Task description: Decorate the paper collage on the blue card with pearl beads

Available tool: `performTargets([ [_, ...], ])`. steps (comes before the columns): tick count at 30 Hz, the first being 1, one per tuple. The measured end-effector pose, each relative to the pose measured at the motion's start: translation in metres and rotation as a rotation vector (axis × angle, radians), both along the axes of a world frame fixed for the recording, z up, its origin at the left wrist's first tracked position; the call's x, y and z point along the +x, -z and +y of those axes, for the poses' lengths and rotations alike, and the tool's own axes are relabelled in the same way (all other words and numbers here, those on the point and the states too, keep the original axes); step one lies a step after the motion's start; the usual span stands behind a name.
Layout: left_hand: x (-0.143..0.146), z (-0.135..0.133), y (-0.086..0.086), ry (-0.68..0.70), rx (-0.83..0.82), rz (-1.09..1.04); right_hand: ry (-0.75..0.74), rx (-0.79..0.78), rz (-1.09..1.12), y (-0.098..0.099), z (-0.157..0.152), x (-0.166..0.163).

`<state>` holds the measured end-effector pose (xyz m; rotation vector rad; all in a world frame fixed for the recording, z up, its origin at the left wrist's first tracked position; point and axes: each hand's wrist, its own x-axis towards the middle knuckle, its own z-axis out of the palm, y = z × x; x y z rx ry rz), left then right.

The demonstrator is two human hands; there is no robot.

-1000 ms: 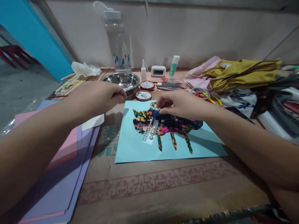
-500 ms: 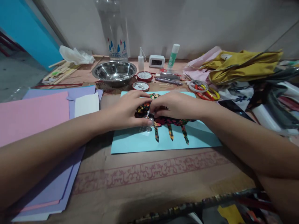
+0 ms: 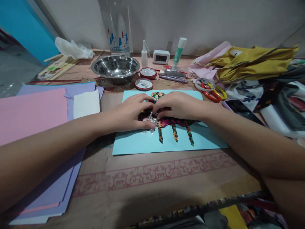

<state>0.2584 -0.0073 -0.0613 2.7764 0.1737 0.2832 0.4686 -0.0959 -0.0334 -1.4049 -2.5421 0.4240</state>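
A light blue paper sheet (image 3: 209, 140) lies on the table with a floral fabric cut-out (image 3: 175, 122) stuck on it, three strips hanging down from its lower edge. Pearl beads (image 3: 152, 122) sit on the cut-out's left part. My left hand (image 3: 131, 113) lies palm down over the cut-out's left side, fingers curled and pressed together beside the beads. My right hand (image 3: 178, 105) rests on the cut-out's top, fingertips pinched and meeting the left hand's fingertips. What the fingertips pinch is hidden.
Behind the sheet stand two red lids with beads (image 3: 144, 84), a steel bowl (image 3: 115, 66), a glue bottle (image 3: 144, 57), a small clock (image 3: 161, 57), a glue stick (image 3: 179, 52) and a big water bottle (image 3: 118, 28). Pink and purple paper (image 3: 33, 111) lies left; scissors (image 3: 212, 92), phone (image 3: 240, 108) and cloths (image 3: 252, 63) right.
My left hand came from near the red lids down onto the cut-out's left side and met the right hand's fingertips. The view tilted down slightly.
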Motion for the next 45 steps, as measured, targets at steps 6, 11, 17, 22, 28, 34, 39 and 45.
performTargets([
  [6, 0.0, -0.001, -0.001, -0.017, -0.002, 0.021, 0.002, 0.001, 0.044, 0.005, 0.001, 0.003],
  [11, 0.0, -0.001, -0.001, -0.006, -0.01, 0.007, 0.023, -0.07, 0.034, 0.0, 0.0, 0.005],
  [17, 0.0, -0.003, -0.003, -0.012, -0.017, 0.011, 0.002, -0.074, 0.097, 0.0, 0.0, 0.002],
  [22, 0.001, -0.004, -0.004, -0.029, -0.033, 0.033, 0.023, -0.025, 0.08, 0.003, -0.001, -0.001],
  [28, 0.0, -0.003, -0.003, -0.027, -0.032, 0.025, 0.043, -0.019, 0.067, 0.001, -0.003, -0.002],
  [34, -0.001, -0.005, -0.005, -0.037, -0.028, 0.025, 0.002, 0.039, -0.058, -0.003, -0.004, -0.006],
  [39, -0.001, -0.007, -0.007, -0.044, -0.042, 0.032, -0.036, 0.109, -0.176, -0.018, -0.013, -0.011],
  [45, -0.003, -0.008, -0.006, -0.054, -0.054, -0.025, 0.26, 0.257, -0.114, -0.053, 0.004, 0.0],
])
